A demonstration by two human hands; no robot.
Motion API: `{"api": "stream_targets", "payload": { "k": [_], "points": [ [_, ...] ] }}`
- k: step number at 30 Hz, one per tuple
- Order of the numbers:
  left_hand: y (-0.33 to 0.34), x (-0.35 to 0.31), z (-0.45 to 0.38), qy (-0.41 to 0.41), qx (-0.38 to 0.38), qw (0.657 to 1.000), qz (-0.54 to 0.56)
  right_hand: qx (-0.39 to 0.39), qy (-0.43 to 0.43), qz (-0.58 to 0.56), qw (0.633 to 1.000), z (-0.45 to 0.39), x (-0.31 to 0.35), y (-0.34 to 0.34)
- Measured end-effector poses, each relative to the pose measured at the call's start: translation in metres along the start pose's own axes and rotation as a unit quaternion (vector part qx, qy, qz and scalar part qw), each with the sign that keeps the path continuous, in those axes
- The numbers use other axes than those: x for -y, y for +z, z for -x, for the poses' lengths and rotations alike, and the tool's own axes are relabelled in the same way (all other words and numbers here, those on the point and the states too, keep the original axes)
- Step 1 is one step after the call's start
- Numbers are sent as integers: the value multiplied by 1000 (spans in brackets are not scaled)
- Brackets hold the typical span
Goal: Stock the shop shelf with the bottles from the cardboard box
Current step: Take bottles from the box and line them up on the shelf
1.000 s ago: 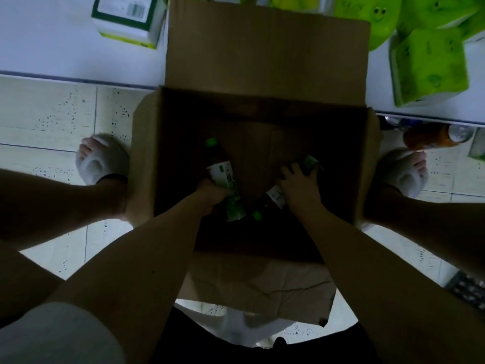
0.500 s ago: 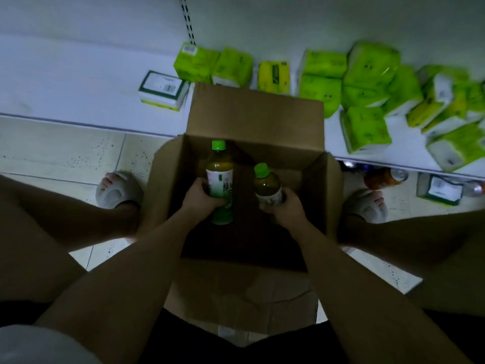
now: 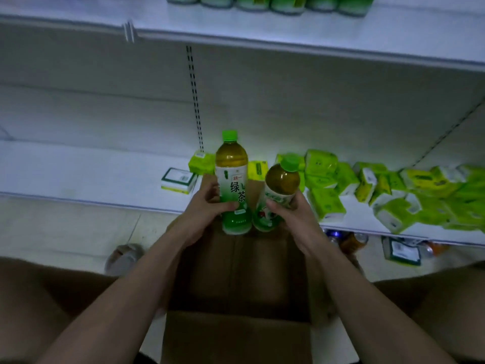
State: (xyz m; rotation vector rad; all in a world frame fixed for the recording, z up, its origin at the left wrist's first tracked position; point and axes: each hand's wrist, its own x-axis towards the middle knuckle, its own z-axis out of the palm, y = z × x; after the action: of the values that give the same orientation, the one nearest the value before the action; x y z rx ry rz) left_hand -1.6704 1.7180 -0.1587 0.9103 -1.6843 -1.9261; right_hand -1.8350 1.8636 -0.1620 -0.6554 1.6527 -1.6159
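White shop shelf (image 3: 86, 177) fills the head view, its lowest level bare on the left and carrying green packs (image 3: 388, 195) on the right. Above the open cardboard box (image 3: 236, 334), the left hand (image 3: 207, 206) grips an upright tea bottle (image 3: 231, 179) at its label. Beside it, the right hand (image 3: 291, 214) grips a second bottle (image 3: 280, 190), tilted. Both appear full: probably heavy, smooth, slightly yielding. Hold mid-body, not by the cap.
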Motion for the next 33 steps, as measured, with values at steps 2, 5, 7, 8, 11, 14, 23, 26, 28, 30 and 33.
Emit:
{"api": "stream_targets", "payload": {
  "k": [2, 5, 7, 8, 11, 14, 23, 26, 28, 30, 33],
  "points": [
    [3, -35, 3, 46, 31, 998, 4, -4, -42, 18, 999, 3, 36, -7],
    [3, -91, 7, 107, 95, 990, 4, 13, -104, 51, 993, 10, 96, -17],
    [4, -131, 7, 145, 126, 981, -9, 19, -151, 73, 986, 15, 135, -21],
    [5, -151, 8, 166, 130, 977, -20, 21, -175, 82, 981, 17, 154, -22],
    [7, -211, 9, 228, 120, 964, -61, 4, -244, 97, 965, 22, 205, -20],
    [8, -267, 9, 269, 118, 951, -100, -25, -286, 96, 953, 22, 249, -19],
    [37, -344, -19, 280, 55, 950, -128, -90, -319, 70, 941, -20, 333, -36],
    [47, -340, -43, 257, 5, 958, -126, -124, -310, 75, 940, -40, 341, -46],
    [54, -333, -59, 247, -16, 962, -116, -134, -299, 81, 941, -52, 340, -53],
    [62, -326, -72, 246, -18, 963, -107, -139, -284, 81, 945, -63, 336, -62],
    [75, -322, -88, 252, -16, 960, -120, -139, -272, 86, 948, -77, 333, -72]
  ]
}}
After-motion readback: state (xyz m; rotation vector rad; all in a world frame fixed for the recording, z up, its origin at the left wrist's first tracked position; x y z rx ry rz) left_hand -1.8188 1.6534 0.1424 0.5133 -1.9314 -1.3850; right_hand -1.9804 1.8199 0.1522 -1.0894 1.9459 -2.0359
